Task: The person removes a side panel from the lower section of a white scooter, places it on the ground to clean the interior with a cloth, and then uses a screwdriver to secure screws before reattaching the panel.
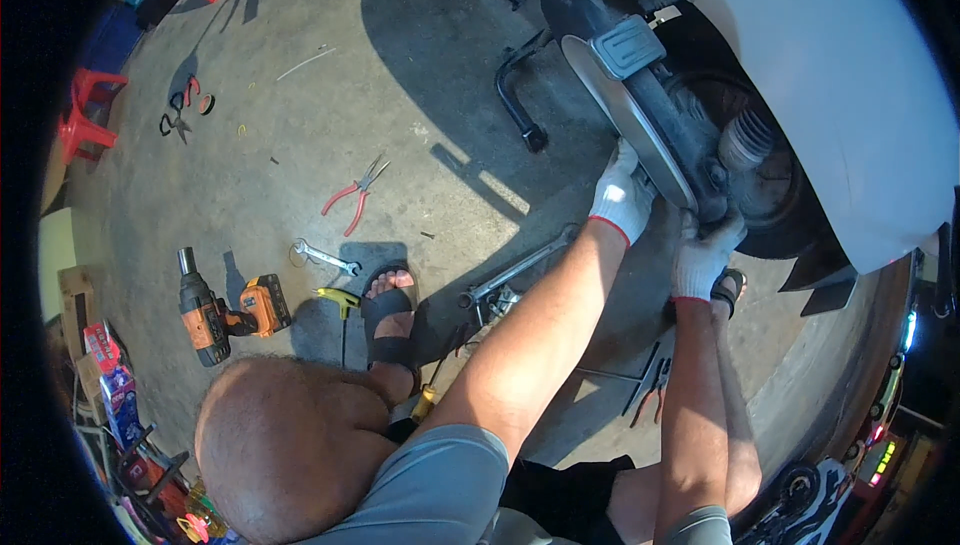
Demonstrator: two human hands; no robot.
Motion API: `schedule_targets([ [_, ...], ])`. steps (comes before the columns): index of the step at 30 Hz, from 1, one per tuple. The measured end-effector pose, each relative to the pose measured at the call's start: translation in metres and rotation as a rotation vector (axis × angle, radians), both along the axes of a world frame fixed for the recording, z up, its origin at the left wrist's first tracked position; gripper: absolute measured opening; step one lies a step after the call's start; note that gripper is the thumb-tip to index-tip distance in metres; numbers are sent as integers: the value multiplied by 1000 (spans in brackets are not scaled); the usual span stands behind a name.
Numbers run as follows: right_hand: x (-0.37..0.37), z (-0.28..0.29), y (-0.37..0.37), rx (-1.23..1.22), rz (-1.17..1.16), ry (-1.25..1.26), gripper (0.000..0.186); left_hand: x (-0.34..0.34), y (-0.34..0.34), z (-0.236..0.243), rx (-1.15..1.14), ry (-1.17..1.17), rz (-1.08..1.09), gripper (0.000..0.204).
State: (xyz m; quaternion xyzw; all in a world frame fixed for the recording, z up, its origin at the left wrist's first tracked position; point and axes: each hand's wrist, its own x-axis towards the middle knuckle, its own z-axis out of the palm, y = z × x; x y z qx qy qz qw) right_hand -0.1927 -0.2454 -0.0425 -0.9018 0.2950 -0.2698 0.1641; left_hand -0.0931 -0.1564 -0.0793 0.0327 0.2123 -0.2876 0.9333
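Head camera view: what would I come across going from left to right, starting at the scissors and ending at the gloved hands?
Scissors, power drill, red-handled pliers, black bent bar, left hand, right hand.

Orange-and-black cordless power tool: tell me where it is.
In the head view, the cordless power tool is on the floor at left, left of the yellow-green-handled tool and the small silver wrench.

Open floor (440, 110) between long-nosed pliers (365, 185) and black stand (513, 105), silver-edged cover (638, 130) beyond; white panel (845, 85) barring right
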Motion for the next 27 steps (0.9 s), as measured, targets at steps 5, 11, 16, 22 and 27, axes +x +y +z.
schedule_targets([
  [5, -2, -8, -5, 43, 55, -50, 65, -2, -1, -2, 77, -27, 19, 51],
  [11, -2, -3, -6, -43, 16, 9, 71, 30, 12, 6, -44, -45, 85, 53],
  [16, 0, 6, 0, 37, -6, 41, 72, 68, 30, 26, 87, -170, 152, 53],
  [22, 0, 2, 2, 39, 29, -9, 66, 62, 7, 31, 763, -113, 164, 78],
  [27, 3, -14, -11, 73, 104, -97, 65, -2, -18, 21, 898, -316, 172, 85],
])
